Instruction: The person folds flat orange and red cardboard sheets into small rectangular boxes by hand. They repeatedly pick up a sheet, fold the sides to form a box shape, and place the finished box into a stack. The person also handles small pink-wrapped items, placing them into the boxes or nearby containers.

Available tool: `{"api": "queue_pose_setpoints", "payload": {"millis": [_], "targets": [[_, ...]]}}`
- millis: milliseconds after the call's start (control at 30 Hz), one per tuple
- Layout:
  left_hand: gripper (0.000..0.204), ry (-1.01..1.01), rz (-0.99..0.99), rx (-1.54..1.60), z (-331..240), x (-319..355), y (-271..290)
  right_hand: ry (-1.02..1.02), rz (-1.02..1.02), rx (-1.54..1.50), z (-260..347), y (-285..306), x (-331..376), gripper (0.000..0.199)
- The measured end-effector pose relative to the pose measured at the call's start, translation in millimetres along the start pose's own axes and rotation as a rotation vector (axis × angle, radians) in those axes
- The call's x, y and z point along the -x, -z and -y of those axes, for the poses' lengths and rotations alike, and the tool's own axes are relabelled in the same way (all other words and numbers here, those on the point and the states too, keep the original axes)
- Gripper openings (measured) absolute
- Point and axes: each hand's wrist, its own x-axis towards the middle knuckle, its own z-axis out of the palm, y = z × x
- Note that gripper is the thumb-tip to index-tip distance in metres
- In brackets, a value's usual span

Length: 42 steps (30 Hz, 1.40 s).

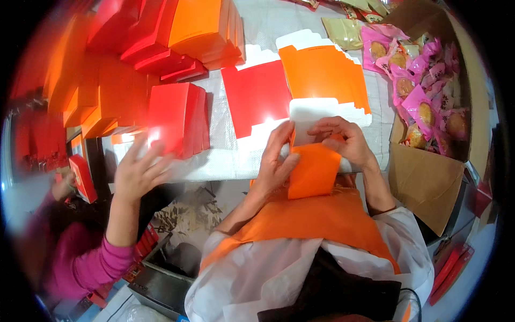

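Observation:
Near the table's front edge I have an orange carton (315, 169), partly opened out, with a white inner flap (314, 111) standing up at its far side. My left hand (276, 161) grips its left side, thumb on the orange face. Curled over the carton's right upper edge, the fingers of my right hand (347, 140) pinch it near the white flap. Just beyond lie flat orange cartons (324, 72) in a fanned stack with white tabs. Flat red cartons (257, 96) overlap one another to their left.
Red boxes (174, 115) and orange boxes (198, 24) stand upright at the left. A cardboard box (426, 182) of pink-wrapped pastries (418, 104) is at the right. On the left, a co-worker's blurred hand (139, 169) is raised; the other holds a red box (82, 178).

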Motion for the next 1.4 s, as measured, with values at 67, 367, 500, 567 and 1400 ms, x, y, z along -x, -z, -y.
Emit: {"api": "queue_pose_setpoints", "payload": {"millis": [67, 367, 500, 567, 1400], "targets": [[0.034, 0.098, -0.009, -0.002, -1.7, -4.0, -1.5, 0.049, 0.032, 0.052, -2.5, -7.1, 1.0, 0.025], [0.016, 0.152, -0.384, 0.362, 15.6, 5.3, -12.0, 0.417, -0.381, 0.327, -32.6, -38.1, 10.9, 0.012], [0.029, 0.05, -0.405, 0.451, 7.6, 0.5, -17.8, 0.205, -0.363, -0.135, -35.1, -43.4, 16.8, 0.017], [0.031, 0.063, -0.335, 0.305, 4.2, 0.8, -15.5, 0.214, -0.312, -0.19, -34.6, -37.9, 14.2, 0.017], [0.009, 0.046, -0.23, -0.075, 18.6, 5.1, 0.1, -0.097, -0.311, 0.076, -14.0, -36.5, 9.5, 0.013]]}}
